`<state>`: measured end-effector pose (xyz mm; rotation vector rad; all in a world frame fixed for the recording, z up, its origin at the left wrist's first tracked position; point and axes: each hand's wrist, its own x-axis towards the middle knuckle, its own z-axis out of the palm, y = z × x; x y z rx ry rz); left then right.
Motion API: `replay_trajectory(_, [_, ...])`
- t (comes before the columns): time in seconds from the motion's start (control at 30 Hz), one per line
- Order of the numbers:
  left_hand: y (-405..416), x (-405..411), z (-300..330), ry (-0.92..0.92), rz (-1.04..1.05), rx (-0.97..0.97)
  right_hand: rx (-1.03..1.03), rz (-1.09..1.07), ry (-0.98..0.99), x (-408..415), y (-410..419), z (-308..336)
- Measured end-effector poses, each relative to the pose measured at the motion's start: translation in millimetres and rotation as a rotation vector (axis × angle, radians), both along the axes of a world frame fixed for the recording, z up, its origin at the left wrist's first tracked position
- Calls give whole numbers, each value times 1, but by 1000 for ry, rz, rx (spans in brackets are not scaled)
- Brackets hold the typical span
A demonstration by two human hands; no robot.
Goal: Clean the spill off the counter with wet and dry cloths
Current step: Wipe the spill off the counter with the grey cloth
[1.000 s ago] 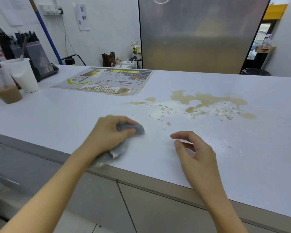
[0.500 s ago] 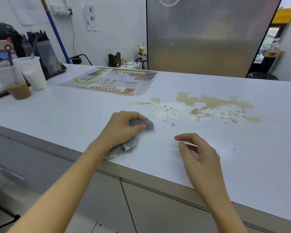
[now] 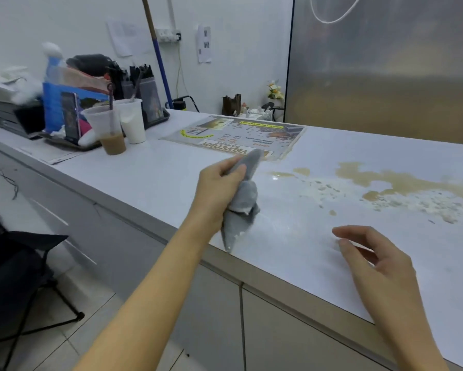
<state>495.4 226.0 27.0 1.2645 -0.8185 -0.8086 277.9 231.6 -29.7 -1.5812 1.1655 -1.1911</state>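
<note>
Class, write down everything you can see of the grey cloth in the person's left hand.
The grey soft fabric cloth is bunched into a crumpled wad, gripped in the left hand, whose fingers curl round its upper part. One end sticks up past the fingers; the other hangs down in a point near the front edge of the white counter. Pale crumbs or flecks cling to its lower folds. Whether it touches the counter cannot be told.

Grey cloth (image 3: 242, 203): bunched, white crumbs stuck to it, lifted above the counter (image 3: 155, 172) near the front edge. Spill (image 3: 401, 180): tan liquid pooled with whitish clumps, spread across the white counter, well apart from the cloth.
</note>
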Motion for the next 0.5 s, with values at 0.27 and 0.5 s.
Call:
replay_trajectory(0.27, [-16, 123, -37, -831, 203, 501, 30, -18, 27, 0, -1, 2])
replay_trajectory(0.5, [-39, 37, -54, -991, 9, 281, 51, -77, -42, -1, 1, -1])
